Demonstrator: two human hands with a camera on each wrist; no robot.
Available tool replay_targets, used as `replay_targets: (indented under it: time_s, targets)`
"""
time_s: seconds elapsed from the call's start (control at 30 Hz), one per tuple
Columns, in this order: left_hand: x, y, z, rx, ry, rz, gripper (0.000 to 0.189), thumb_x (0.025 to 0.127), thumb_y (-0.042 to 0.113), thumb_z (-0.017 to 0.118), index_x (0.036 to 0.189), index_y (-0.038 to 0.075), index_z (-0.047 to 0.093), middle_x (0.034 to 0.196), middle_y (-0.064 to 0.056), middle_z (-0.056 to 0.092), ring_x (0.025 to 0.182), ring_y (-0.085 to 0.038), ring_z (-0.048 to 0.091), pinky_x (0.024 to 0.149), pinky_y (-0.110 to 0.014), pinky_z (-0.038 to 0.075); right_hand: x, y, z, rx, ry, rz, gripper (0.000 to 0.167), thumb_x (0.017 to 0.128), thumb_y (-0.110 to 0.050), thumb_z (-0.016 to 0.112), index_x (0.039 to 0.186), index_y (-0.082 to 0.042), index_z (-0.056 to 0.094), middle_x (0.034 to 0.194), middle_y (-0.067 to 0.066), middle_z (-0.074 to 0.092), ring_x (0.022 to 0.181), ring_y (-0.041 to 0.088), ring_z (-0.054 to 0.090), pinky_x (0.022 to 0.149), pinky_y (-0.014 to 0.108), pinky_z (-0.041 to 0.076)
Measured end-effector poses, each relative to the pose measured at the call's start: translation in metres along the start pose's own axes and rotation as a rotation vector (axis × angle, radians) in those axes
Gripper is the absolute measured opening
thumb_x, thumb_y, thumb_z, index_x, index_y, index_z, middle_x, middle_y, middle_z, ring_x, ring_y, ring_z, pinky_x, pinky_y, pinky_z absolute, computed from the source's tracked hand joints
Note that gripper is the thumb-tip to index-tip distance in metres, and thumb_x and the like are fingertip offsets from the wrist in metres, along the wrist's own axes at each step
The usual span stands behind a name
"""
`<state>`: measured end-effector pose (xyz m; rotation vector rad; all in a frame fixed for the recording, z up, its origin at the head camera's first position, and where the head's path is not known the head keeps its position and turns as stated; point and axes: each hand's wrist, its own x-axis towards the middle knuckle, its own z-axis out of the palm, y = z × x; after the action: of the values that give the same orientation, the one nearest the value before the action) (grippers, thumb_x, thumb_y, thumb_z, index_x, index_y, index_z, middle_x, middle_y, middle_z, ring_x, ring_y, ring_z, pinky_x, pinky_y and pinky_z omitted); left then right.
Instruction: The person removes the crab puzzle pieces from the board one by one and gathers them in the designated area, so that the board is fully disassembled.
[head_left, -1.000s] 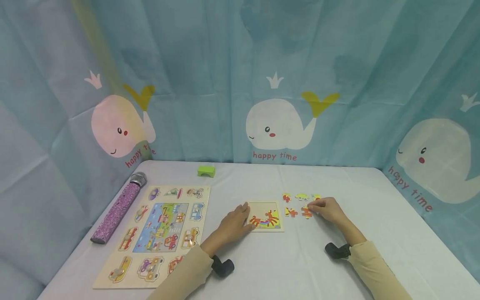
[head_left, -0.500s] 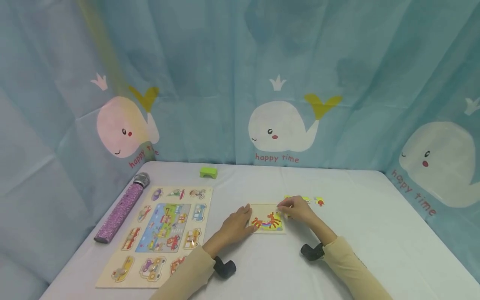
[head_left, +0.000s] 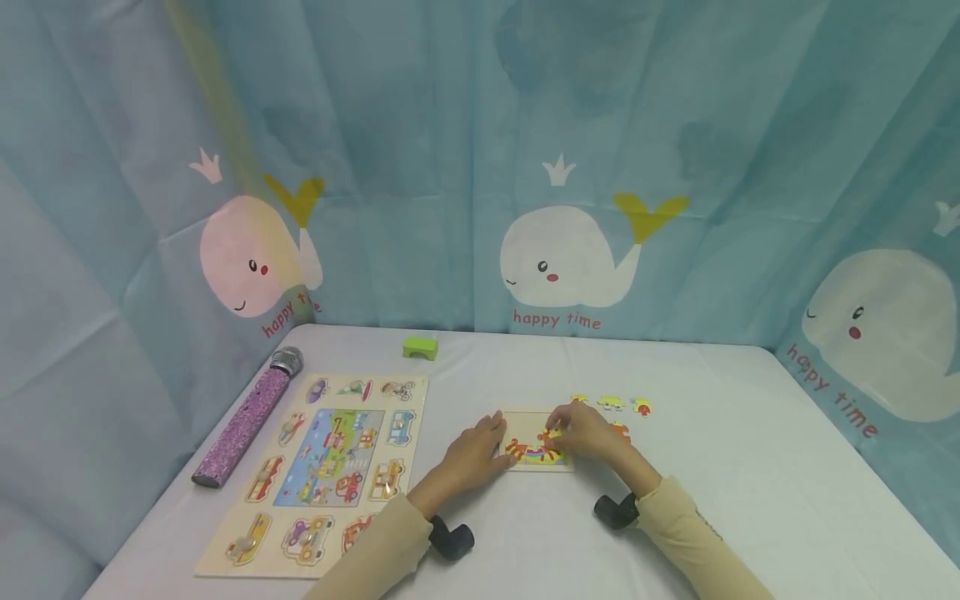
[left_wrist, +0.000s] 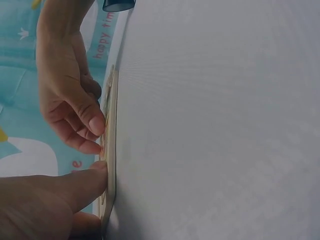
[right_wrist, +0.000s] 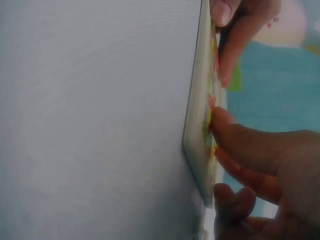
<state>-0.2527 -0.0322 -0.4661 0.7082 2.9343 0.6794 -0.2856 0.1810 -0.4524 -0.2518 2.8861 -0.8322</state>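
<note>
A small square wooden jigsaw puzzle (head_left: 522, 412) lies on the table in the head view, with an orange animal and rainbow picture in its lower part. My left hand (head_left: 469, 452) rests at its left edge, fingers extended and thumb on the near left corner. Over the right side of the board, my right hand (head_left: 588, 431) pinches an orange and yellow puzzle piece (head_left: 550, 436) between thumb and fingers. In the right wrist view the thumb (right_wrist: 225, 122) meets the picture surface. The right hand partly hides the board's right edge.
Loose puzzle pieces (head_left: 611, 402) lie behind and right of the board. A large vehicle peg puzzle (head_left: 251, 467) and a glittery pink microphone (head_left: 243, 425) lie at left. A green arch block (head_left: 420, 347) stands at the back. A whale-print curtain (head_left: 405, 167) surrounds the table.
My right hand has moved left from the loose pieces to the right part of the puzzle board. The left hand stays at the board's left edge. The head view has shifted slightly.
</note>
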Motion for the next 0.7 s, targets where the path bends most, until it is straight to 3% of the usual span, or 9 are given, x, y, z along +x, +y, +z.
replay_targets:
  time_s: [0.33, 0.5, 0.7]
  targets:
    - [-0.0005, 0.0001, 0.0008, 0.008, 0.004, 0.006, 0.064, 0.086, 0.038, 0.061, 0.135, 0.000, 0.044, 0.145, -0.014, 0.037, 0.131, -0.033, 0.038, 0.102, -0.047, 0.039, -0.0052, -0.0022, -0.0001, 0.021, 0.012, -0.067, 0.028, 0.070, -0.018, 0.079, 0.084, -0.017, 0.054, 0.086, 0.000, 0.059, 0.072, 0.014, 0.050, 0.060, 0.027, 0.041]
    - [-0.0008, 0.0001, 0.0005, 0.018, 0.013, 0.010, 0.064, 0.086, 0.038, 0.061, 0.134, 0.000, 0.044, 0.145, -0.014, 0.038, 0.131, -0.033, 0.039, 0.101, -0.047, 0.039, -0.0059, -0.0018, -0.0006, 0.024, 0.002, -0.064, 0.023, 0.071, -0.019, 0.078, 0.084, -0.015, 0.060, 0.083, -0.001, 0.061, 0.067, 0.012, 0.049, 0.060, 0.026, 0.042]
    - [-0.0012, 0.0009, -0.0003, 0.026, 0.015, 0.014, 0.064, 0.086, 0.038, 0.061, 0.134, 0.000, 0.044, 0.145, -0.014, 0.038, 0.131, -0.033, 0.039, 0.101, -0.047, 0.040, -0.0074, 0.0009, -0.0026, 0.041, -0.019, -0.142, 0.014, 0.074, -0.019, 0.076, 0.082, -0.011, 0.068, 0.078, -0.002, 0.065, 0.061, 0.010, 0.048, 0.055, 0.024, 0.041]
